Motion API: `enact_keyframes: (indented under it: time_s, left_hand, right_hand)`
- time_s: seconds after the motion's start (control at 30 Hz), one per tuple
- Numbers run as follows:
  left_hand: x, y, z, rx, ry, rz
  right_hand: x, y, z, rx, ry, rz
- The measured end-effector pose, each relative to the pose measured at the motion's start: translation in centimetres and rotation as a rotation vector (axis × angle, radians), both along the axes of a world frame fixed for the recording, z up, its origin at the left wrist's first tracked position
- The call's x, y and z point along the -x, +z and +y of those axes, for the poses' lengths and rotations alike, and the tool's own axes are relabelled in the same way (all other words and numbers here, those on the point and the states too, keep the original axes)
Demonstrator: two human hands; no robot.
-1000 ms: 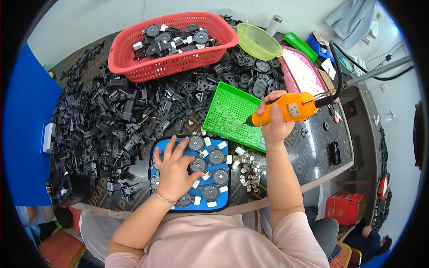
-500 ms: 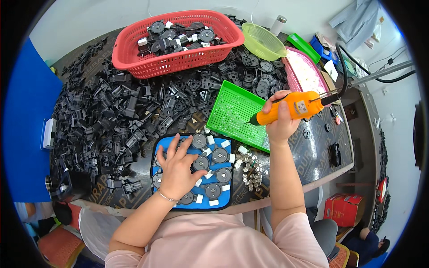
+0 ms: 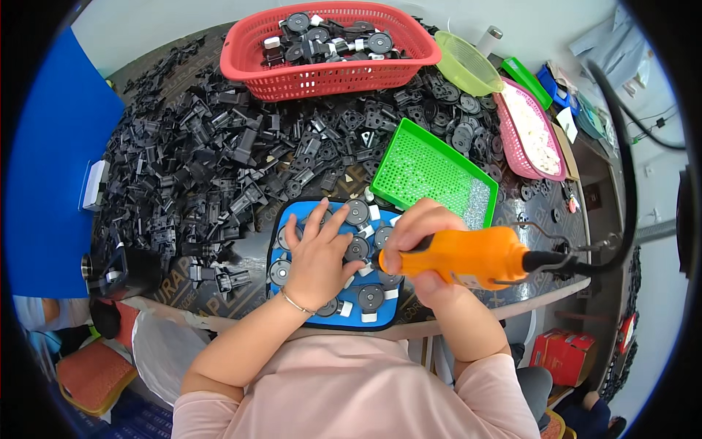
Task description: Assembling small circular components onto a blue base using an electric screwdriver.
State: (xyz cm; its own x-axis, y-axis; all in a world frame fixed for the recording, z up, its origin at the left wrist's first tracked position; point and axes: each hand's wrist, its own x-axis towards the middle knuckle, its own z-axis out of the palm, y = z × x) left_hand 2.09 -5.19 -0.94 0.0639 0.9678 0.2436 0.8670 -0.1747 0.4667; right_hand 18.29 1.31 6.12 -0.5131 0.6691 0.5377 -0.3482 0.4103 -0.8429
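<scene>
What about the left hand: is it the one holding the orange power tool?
No, the orange power tool is gripped in the right hand, while the left hand is spread over the blue mat.

The left hand (image 3: 316, 267) is palm down, its fingers (image 3: 314, 219) spread and pointing away from the torso (image 3: 351, 384), its thumb (image 3: 354, 270) stretched toward the right hand (image 3: 420, 224), which is curled in a firm grip. Both forearms (image 3: 245, 340) slant inward, hands near each other.
</scene>
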Motion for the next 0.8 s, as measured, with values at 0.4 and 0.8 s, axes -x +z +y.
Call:
enact_keyframes:
  time_s: [0.4, 0.8]
  left_hand:
    - [0.2, -0.4, 0.0, -0.004, 0.002, 0.030]
    - [0.2, 0.3, 0.3, 0.052, -0.020, -0.042]
  right_hand:
    - [1.8, -1.7, 0.5, 0.000, 0.062, -0.013]
    - [-1.3, 2.2, 2.8, 0.015, 0.063, 0.338]
